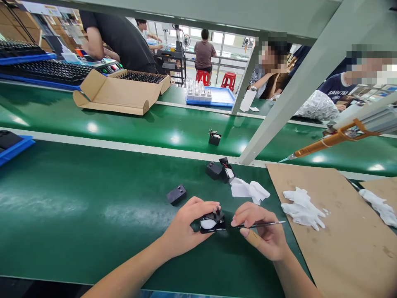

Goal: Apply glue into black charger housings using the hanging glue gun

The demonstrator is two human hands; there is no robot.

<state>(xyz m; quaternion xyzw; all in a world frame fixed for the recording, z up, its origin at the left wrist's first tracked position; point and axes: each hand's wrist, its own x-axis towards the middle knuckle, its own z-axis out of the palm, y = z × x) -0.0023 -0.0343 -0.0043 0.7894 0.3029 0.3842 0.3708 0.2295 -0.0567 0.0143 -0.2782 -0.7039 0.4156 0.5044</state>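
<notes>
My left hand (189, 223) is closed around a black plug adapter (221, 224), its pronged cover tilted up and something white showing inside. Between the fingertips of my right hand (262, 231) is a thin dark stick-like tool (260, 224), its one end close to the adapter; its exact kind is unclear. A tan bandage wraps my right thumb. Beyond my left hand lies a closed black adapter (176, 194). Farther off, another black adapter (214, 170) touches an opened adapter (228, 171), and crumpled white tissue (249, 189) lies beside them.
White gloves (302, 209) rest on cardboard (347, 248) at right, below an orange-brown dispenser with a fine tip (316, 147). A slanted grey post (279, 111) rises behind. One more opened adapter (214, 138) sits on the green belt (149, 128). Several people work across the line.
</notes>
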